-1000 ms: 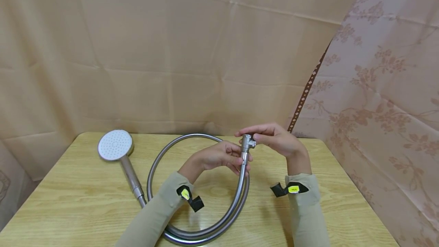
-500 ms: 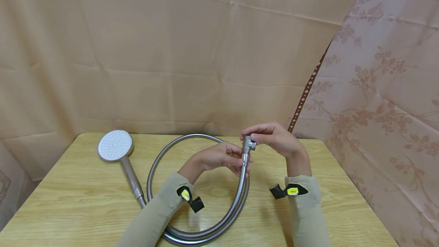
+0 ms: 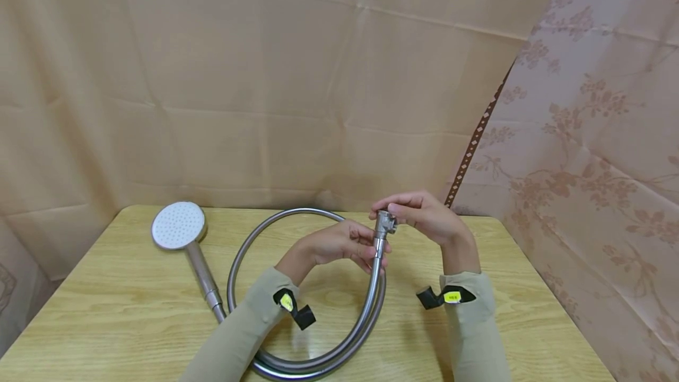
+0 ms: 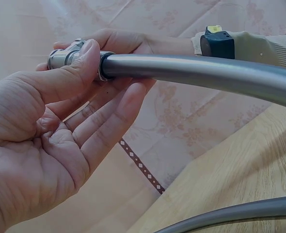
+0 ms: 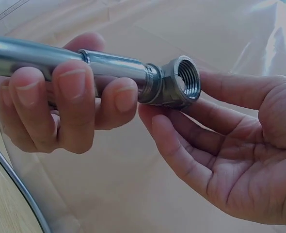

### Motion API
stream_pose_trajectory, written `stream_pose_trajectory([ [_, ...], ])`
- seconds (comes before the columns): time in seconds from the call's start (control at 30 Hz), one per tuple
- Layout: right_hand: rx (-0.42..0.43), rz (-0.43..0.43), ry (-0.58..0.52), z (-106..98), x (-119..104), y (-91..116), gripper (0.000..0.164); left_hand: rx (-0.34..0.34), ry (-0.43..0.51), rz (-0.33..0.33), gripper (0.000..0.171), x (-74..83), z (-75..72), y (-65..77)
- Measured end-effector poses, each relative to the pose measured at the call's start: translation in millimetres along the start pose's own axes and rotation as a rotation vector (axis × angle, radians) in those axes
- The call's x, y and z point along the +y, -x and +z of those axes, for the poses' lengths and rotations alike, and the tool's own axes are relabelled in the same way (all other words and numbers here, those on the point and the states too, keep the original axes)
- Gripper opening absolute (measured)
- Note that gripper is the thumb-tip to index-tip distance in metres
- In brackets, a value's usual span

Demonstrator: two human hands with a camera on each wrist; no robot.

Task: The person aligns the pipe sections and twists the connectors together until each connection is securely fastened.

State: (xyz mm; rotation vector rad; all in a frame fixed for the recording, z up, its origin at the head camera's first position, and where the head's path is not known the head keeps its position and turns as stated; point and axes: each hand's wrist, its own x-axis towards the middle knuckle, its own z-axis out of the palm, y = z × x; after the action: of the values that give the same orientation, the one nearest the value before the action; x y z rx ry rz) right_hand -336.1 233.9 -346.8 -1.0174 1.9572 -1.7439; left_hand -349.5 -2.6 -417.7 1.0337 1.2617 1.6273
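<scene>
My left hand (image 3: 342, 243) grips the smooth metal end sleeve (image 5: 116, 65) of a silver shower hose (image 3: 367, 311). At the tip of that sleeve sits a small metal threaded fitting (image 3: 385, 224). My right hand (image 3: 432, 217) pinches the fitting between thumb and fingers. In the right wrist view, the fitting's round opening (image 5: 188, 77) shows internal threads and faces the right palm. Left fingers (image 5: 75, 90) wrap round the sleeve and hose there. The left wrist view has the left thumb (image 4: 68, 75) pressed on the sleeve, partly hiding it.
A round shower head (image 3: 177, 224) with a white face and grey handle lies on the wooden table (image 3: 106, 311), at the left. The hose lies coiled in loops from its handle. Beige cloth (image 3: 297, 87) hangs behind, and flowered cloth (image 3: 599, 164) at the right.
The right thumb and fingers have shifted a little on the fitting, and the fitting has turned slightly. My left hand and the shower head have stayed in place.
</scene>
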Motion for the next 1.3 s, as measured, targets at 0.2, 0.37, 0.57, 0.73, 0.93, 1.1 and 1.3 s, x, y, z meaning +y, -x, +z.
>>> stream_pose_trajectory([
  [0.2, -0.055, -0.052, -0.022, -5.4, 2.4, 1.6, 0.035, -0.005, 0.012, 0.009, 0.049, -2.0, -1.0, -1.4],
  [0.37, -0.061, -0.053, -0.028, -6.5, 2.3, 1.5, 0.035, -0.001, 0.012, 0.013, 0.053, -1.4, -0.8, -1.2],
  [0.57, -0.028, -0.034, -0.006, -5.3, 2.3, 1.2, 0.035, 0.007, 0.000, 0.008, 0.047, 0.6, 0.0, -0.1],
  [0.73, 0.048, 0.026, 0.027, -1.5, 0.8, 0.6, 0.032, 0.007, 0.006, 0.009, 0.051, 1.5, -0.6, 0.1],
  [0.93, 0.106, 0.078, 0.054, 2.4, -2.5, -1.2, 0.027, 0.018, 0.008, 0.002, 0.046, 2.9, 0.3, 0.3],
  [1.1, 0.118, 0.090, 0.049, 5.0, -3.8, -2.4, 0.024, 0.031, 0.006, 0.001, 0.047, 2.7, 0.1, 0.2],
  [1.3, 0.059, 0.043, 0.003, 4.5, -1.0, -2.7, 0.027, 0.033, 0.019, 0.007, 0.043, 2.5, -0.4, 0.6],
])
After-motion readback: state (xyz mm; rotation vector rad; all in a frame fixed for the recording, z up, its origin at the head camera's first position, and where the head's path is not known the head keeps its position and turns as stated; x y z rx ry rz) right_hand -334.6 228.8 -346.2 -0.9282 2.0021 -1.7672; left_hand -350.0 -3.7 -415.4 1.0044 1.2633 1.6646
